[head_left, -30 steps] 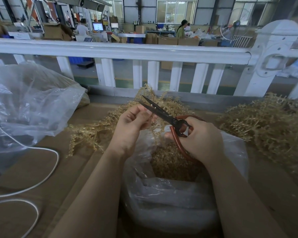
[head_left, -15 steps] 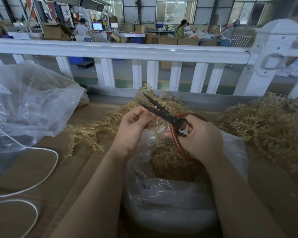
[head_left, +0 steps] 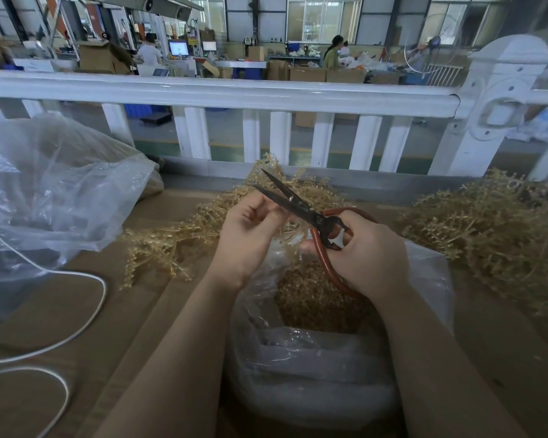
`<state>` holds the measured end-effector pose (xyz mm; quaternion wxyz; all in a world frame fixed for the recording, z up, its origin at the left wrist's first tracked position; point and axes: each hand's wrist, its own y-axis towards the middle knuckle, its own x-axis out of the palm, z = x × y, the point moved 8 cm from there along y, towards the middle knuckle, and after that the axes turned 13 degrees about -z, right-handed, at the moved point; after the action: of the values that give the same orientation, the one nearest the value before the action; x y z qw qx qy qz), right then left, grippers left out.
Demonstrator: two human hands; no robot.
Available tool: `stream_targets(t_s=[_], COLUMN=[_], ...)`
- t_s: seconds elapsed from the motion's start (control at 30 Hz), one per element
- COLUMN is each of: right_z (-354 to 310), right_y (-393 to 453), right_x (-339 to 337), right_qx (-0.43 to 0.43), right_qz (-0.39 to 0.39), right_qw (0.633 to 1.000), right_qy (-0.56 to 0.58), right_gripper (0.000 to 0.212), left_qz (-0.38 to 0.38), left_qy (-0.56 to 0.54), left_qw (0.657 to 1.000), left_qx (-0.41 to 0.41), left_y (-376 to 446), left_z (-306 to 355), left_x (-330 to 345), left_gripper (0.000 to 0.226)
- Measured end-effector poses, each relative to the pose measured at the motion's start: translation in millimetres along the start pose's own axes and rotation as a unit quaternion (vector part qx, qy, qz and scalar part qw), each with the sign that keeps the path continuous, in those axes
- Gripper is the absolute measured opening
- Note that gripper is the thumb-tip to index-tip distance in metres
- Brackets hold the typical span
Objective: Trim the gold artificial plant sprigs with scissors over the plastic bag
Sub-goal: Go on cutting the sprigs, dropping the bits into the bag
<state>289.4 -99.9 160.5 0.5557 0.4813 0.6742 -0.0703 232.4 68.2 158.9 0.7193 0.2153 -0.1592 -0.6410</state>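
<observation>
My right hand [head_left: 366, 248] grips the red handles of black-bladed scissors [head_left: 293, 202], whose blades stand apart and point up to the left. My left hand [head_left: 250, 230] pinches a gold sprig [head_left: 290, 232] right beside the blades; most of that sprig is hidden by my fingers. Both hands hover over an open clear plastic bag [head_left: 298, 368] holding gold trimmings [head_left: 310, 295]. A pile of gold sprigs [head_left: 178, 238] lies behind and left of my hands.
A larger heap of gold sprigs [head_left: 487, 235] covers the table's right side. A big crumpled clear bag [head_left: 54, 191] sits at the left with a white cable [head_left: 60, 336] looping in front. A white railing [head_left: 234, 93] borders the far edge of the brown table [head_left: 124, 311].
The scissor blades have spread wider apart. Both hands stay over the bag and have barely shifted.
</observation>
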Motion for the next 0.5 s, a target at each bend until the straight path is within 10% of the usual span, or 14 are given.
stream_targets(t_s=[0.5], right_z=[2.5], right_y=[2.8], right_x=[2.4], right_qx=[0.004], right_qz=[-0.012], right_qw=[1.0], right_qy=[0.024], right_gripper=[0.071], left_qz=[-0.007], left_qy=[-0.009], left_qw=[1.0], left_qx=[-0.003], left_y=[0.8], left_z=[-1.3], left_x=[1.6], left_gripper=[0.017])
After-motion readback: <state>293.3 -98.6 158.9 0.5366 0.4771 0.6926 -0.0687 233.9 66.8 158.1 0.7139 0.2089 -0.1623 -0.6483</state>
